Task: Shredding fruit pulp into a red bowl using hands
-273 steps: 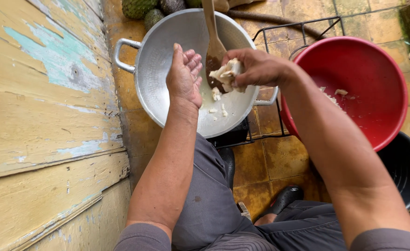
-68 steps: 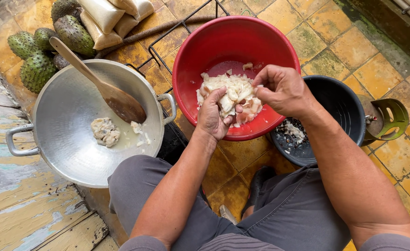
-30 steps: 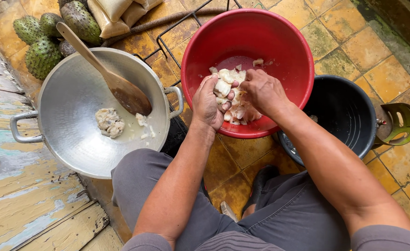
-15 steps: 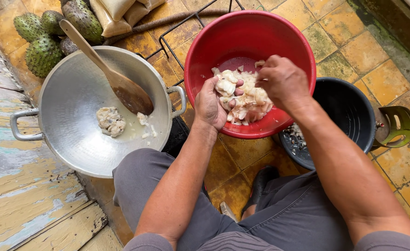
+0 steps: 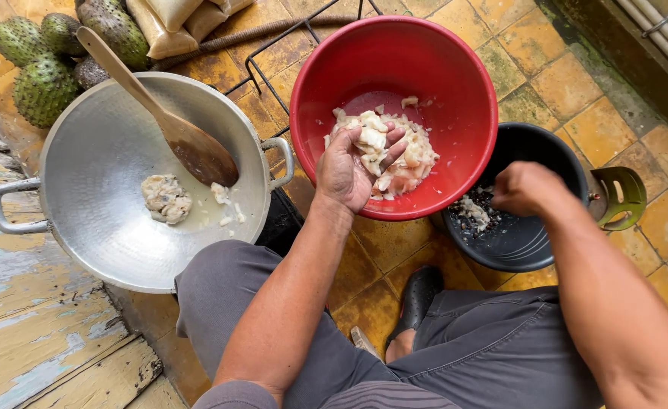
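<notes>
We are in the middle of sorting white fruit pulp (image 5: 394, 155). Our left hand (image 5: 353, 170) is cupped around a clump of it, held just above the heap in the red bowl (image 5: 455, 68). Our right hand (image 5: 527, 189) hangs over the black bucket (image 5: 553, 151) to the right, fingers curled under; we cannot tell whether it grips anything. Dark scraps (image 5: 474, 216) lie in that bucket. To the left, the metal pan (image 5: 91, 151) holds a small lump of pulp (image 5: 166, 198) and a wooden spoon (image 5: 171, 125). We judge the next move calls for working the held clump with both hands, so the right hand must come back to the bowl.
</notes>
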